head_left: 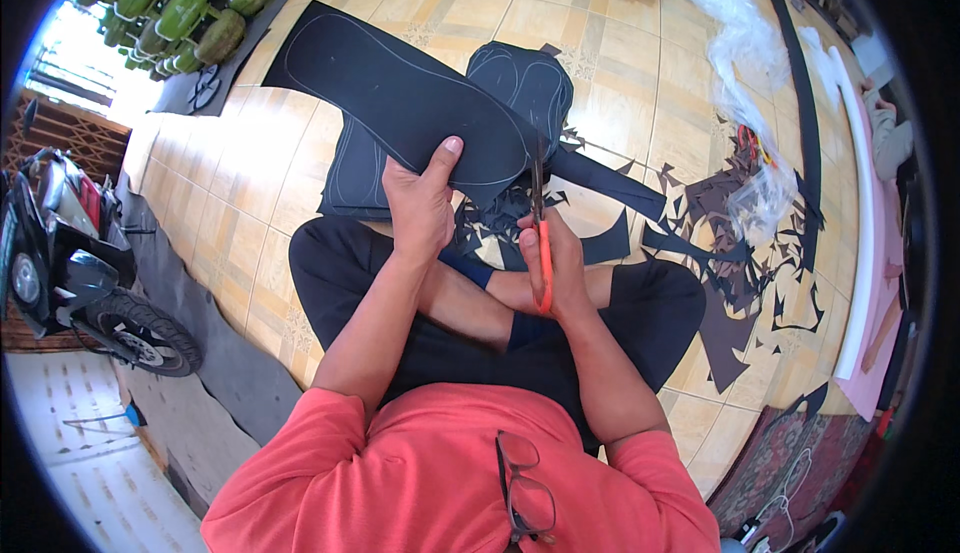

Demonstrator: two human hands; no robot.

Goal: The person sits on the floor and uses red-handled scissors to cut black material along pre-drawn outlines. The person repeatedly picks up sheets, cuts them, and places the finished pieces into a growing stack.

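- Clear plastic bag (765,198): crumpled, see-through, lying on the tiled floor (620,63) among dark offcuts; contents not discernible.
- Clear plastic wrap (735,43): a long, whitish, rumpled run on the same floor, beyond the bag and trailing toward the upper edge (possibly several bags; cannot tell).
- Labels, signs, screens: none in view.

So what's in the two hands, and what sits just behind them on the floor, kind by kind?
Black sheet marked with pale sole outlines, held by the left hand: 1
Orange-handled scissors in the right hand: 1
Stack of black sole-shaped pieces on the tiled floor: 1
Total: 3
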